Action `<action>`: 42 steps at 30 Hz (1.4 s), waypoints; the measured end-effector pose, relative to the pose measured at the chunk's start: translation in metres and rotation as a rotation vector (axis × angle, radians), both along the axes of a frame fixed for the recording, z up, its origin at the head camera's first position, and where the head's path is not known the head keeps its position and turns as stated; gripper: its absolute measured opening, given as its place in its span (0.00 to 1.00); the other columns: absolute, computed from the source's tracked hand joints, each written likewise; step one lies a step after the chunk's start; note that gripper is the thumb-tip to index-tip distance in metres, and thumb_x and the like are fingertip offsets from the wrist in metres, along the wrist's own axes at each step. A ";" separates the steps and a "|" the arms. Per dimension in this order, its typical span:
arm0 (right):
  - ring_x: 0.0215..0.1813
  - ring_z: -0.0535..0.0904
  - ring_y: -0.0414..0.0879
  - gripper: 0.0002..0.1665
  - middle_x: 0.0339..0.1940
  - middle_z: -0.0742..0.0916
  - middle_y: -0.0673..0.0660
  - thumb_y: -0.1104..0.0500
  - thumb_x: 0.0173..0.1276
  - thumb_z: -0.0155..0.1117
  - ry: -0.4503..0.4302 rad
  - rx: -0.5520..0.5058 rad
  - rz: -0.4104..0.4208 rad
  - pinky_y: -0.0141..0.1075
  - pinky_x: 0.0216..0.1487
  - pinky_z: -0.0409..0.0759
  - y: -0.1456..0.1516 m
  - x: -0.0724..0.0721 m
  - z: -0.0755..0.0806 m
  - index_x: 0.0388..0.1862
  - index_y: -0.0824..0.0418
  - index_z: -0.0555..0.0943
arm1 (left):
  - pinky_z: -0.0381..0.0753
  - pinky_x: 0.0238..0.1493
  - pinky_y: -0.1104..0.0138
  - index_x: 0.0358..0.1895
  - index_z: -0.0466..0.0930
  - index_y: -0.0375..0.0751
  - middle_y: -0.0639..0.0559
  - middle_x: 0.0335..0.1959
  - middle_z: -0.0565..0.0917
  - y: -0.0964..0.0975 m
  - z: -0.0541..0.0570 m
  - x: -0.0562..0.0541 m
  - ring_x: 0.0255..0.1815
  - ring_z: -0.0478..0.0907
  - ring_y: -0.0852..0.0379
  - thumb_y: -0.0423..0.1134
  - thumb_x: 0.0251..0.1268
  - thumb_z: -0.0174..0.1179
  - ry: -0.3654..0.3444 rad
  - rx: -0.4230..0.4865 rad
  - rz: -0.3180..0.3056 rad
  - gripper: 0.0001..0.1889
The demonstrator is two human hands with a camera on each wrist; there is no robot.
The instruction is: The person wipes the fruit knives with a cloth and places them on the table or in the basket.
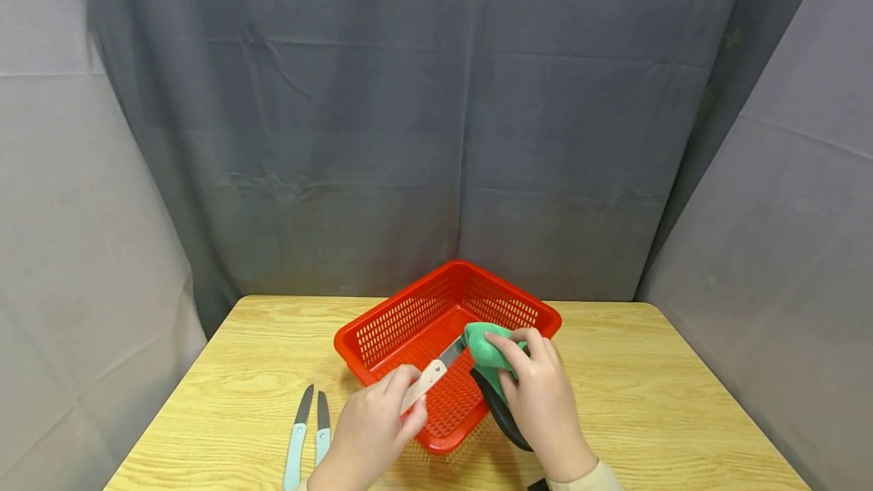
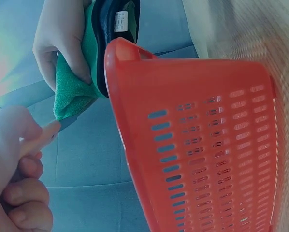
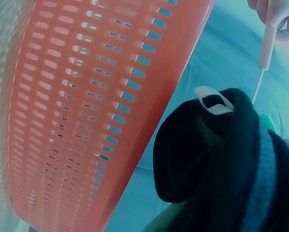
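Note:
My left hand (image 1: 371,423) grips a knife by its cream handle (image 1: 424,385), thumb and fingers curled round it. The blade (image 1: 453,351) points up and to the right, its far end covered by a green cloth (image 1: 487,347). My right hand (image 1: 542,389) pinches this cloth over the blade. A black part (image 1: 501,411) of the cloth hangs below the right hand; in the right wrist view, the dark fabric (image 3: 202,159) shows a white loop tag (image 3: 214,100). Both hands are above the front of a red perforated basket (image 1: 446,449).
Two knives with light blue handles, a longer one (image 1: 295,449) and a shorter one (image 1: 323,442), lie left of the basket on the wooden table (image 1: 655,392), blades pointing away. A grey curtain (image 1: 355,135) hangs behind, with pale cloth walls (image 1: 771,264) at both sides.

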State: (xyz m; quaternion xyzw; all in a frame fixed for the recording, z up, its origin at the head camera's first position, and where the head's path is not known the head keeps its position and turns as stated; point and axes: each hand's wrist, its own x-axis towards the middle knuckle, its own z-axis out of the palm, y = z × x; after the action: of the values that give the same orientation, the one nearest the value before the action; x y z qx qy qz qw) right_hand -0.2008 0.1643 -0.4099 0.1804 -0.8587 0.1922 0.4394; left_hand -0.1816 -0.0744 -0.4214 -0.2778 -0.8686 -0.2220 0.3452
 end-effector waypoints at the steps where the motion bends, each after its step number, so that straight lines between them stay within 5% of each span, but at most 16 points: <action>1: 0.40 0.78 0.52 0.34 0.42 0.81 0.58 0.77 0.43 0.80 -0.002 -0.006 -0.007 0.45 0.37 0.84 0.000 0.000 0.000 0.51 0.55 0.89 | 0.57 0.19 0.83 0.44 0.78 0.45 0.66 0.25 0.73 0.000 0.000 0.000 0.19 0.56 0.74 0.36 0.54 0.72 0.004 -0.002 -0.001 0.16; 12: 0.38 0.78 0.56 0.32 0.42 0.81 0.62 0.76 0.46 0.79 0.027 -0.070 -0.085 0.48 0.36 0.84 0.007 -0.003 0.001 0.52 0.58 0.88 | 0.59 0.20 0.79 0.46 0.78 0.44 0.64 0.25 0.73 0.000 0.000 0.000 0.19 0.57 0.72 0.36 0.55 0.72 -0.014 0.056 0.039 0.16; 32: 0.38 0.78 0.54 0.33 0.41 0.82 0.61 0.76 0.45 0.78 0.068 -0.074 -0.053 0.47 0.36 0.82 0.004 -0.001 0.004 0.53 0.57 0.88 | 0.63 0.21 0.78 0.44 0.81 0.43 0.59 0.32 0.80 0.000 -0.001 -0.002 0.21 0.62 0.72 0.35 0.54 0.73 -0.008 0.187 0.113 0.15; 42: 0.37 0.78 0.53 0.33 0.41 0.81 0.61 0.76 0.45 0.78 0.068 -0.064 -0.036 0.46 0.36 0.82 0.003 -0.001 0.003 0.53 0.57 0.87 | 0.61 0.20 0.76 0.43 0.82 0.44 0.60 0.26 0.78 0.001 0.000 -0.002 0.20 0.62 0.70 0.36 0.56 0.73 -0.005 0.233 0.173 0.13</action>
State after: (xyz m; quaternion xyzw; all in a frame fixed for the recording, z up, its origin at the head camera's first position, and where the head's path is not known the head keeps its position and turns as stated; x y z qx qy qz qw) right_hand -0.2015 0.1671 -0.4065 0.1570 -0.8399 0.2054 0.4773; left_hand -0.1831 -0.0739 -0.4212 -0.1595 -0.8585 -0.2916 0.3906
